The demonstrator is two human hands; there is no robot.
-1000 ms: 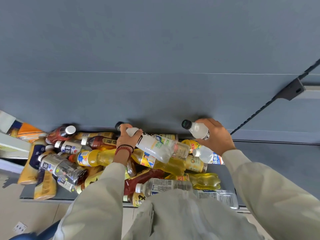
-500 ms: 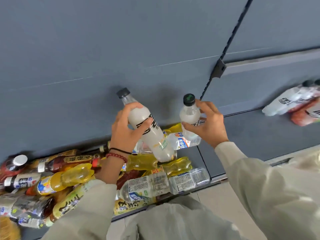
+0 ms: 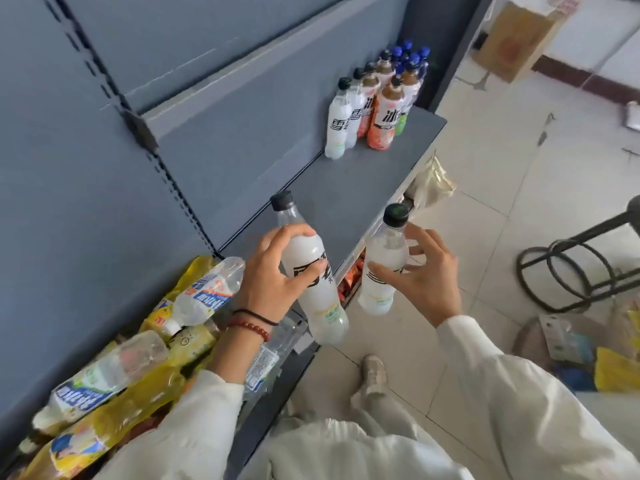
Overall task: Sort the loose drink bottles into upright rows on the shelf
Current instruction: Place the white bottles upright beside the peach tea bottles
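My left hand [image 3: 273, 268] grips a milky-white bottle with a black cap [image 3: 313, 271], held upright in the air above the shelf's near end. My right hand [image 3: 427, 271] holds a second white bottle with a black cap [image 3: 382, 268] beside it, over the shelf's front edge. At the far end of the grey shelf [image 3: 349, 188] stand upright rows of bottles [image 3: 374, 98]: white ones at the front left, peach-orange ones beside them, blue-capped ones behind. A pile of loose bottles [image 3: 138, 358], yellow, clear and white, lies to the lower left.
The grey back panel [image 3: 214, 133] rises behind the shelf. A black metal stool frame [image 3: 571, 268] and bags [image 3: 588, 351] stand on the tiled floor at right. A cardboard box [image 3: 516, 32] leans far back. My shoe [image 3: 374, 372] is below the bottles.
Both hands lifted their white bottles off the pile and carried them to the right. The view swung right, bringing the upright rows and the floor into sight.
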